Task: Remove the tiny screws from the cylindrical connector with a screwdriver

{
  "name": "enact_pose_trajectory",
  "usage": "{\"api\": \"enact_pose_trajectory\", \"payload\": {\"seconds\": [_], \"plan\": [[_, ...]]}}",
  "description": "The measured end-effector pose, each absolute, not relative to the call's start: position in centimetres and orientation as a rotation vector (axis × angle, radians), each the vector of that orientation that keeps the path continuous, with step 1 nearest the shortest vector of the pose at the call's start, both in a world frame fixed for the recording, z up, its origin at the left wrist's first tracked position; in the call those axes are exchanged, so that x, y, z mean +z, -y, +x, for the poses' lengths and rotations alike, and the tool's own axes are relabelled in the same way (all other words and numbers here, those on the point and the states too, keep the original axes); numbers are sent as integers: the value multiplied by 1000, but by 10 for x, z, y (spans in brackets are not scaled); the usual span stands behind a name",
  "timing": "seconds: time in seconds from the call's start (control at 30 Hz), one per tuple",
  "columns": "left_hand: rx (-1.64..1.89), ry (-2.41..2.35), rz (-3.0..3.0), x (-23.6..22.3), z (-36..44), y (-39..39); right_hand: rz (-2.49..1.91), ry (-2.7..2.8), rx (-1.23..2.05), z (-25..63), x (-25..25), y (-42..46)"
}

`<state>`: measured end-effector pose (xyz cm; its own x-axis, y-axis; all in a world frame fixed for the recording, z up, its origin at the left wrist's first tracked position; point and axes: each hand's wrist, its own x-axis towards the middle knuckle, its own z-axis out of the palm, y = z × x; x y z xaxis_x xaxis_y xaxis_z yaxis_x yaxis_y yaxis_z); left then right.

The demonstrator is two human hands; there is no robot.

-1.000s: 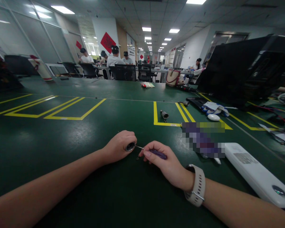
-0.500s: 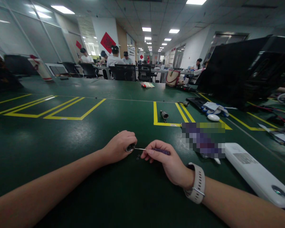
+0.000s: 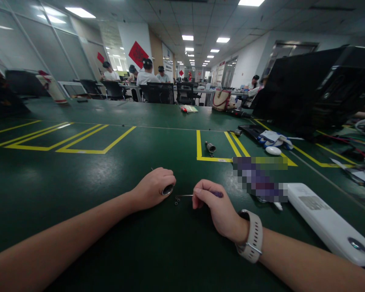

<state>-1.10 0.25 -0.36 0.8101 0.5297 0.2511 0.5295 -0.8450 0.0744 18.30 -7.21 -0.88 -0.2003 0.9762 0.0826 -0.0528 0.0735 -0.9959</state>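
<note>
Left hand [image 3: 153, 188]: fist closed around a metal sleeve [image 3: 167, 190], open end out at the thumb side, facing right. Thin tip pokes out behind my knuckles, too small to tell what it is. Rest of the sleeve hidden by my fingers.

Right hand [image 3: 208, 199]: fingers pinched on a screwdriver [image 3: 185, 196], purple handle mostly in my palm, shaft pointing left. Tip is outside the sleeve, apart from it, down by some small nuts [image 3: 177, 201]. Can't tell if tip touches them. Nuts sit close together on the desk [image 3: 79, 178], between my hands, just below the sleeve. Watch [image 3: 253, 237] with pale strap on my right wrist.

Both hands are on the near side of the desk, about midway between its left and right edges. Farther toward the far edge, right of centre: another metal sleeve [image 3: 211, 147] lying inside a yellow tape [image 3: 198, 145] outline, small dark bits just below it.

Toward the right edge: purple packet [image 3: 257, 178], pixelated; long white case [image 3: 324, 221] next to it. Beyond those, a white mouse [image 3: 273, 150] and blue-white gloves [image 3: 273, 138]. Handbag [image 3: 221, 99] by the far edge, right of centre.
</note>
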Motion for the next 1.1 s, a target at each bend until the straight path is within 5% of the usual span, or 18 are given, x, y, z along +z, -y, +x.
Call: {"api": "enact_pose_trajectory", "payload": {"seconds": [0.5, 0.67, 1.1], "plan": [[487, -1237, 2898, -3, -8, -1, -1176, 1360, 1100, 184, -11, 71], [615, -1625, 2615, -3, -7, -6, -1248, 1706, 1048, 179, -9, 72], [725, -1640, 2422, -7, -10, -16, -934, 2490, 626, 174, -5, 81]]}}
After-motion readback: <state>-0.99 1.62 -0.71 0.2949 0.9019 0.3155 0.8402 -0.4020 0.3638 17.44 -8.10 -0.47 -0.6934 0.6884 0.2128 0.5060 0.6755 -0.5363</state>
